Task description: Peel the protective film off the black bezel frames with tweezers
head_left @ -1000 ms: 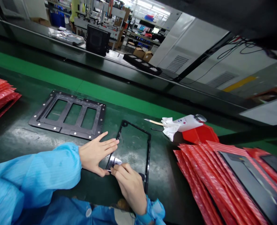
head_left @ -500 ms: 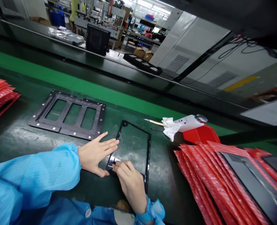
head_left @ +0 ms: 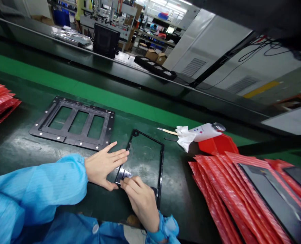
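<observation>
A thin black rectangular frame (head_left: pixel 162 166) lies flat on the dark green work surface. My left hand (head_left: pixel 106 165) is open, fingers stretched out, with its fingertips on the frame's left edge. At the frame's near left corner there is a small shiny dark piece with a silvery flap (head_left: pixel 124 174). My right hand (head_left: pixel 140 198) is closed in a pinch beside that piece. What its fingertips hold is hidden. Beyond my left hand sits a thick black fixture plate (head_left: pixel 87 142) with three openings and several round studs.
Red bubble-wrap bags (head_left: pixel 224 189) are stacked at the right, with a dark panel (head_left: pixel 264 196) on top. Behind them are a red bin (head_left: pixel 218 145), a white bottle (head_left: pixel 203 132), a white tissue (head_left: pixel 184 137) and a craft knife (head_left: pixel 167 131). More red bags (head_left: pixel 0 105) lie far left.
My right fingertips have moved slightly along the frame's near left corner and back. A thin pale sliver by them, visible a second ago, is less distinct. My left hand stays put.
</observation>
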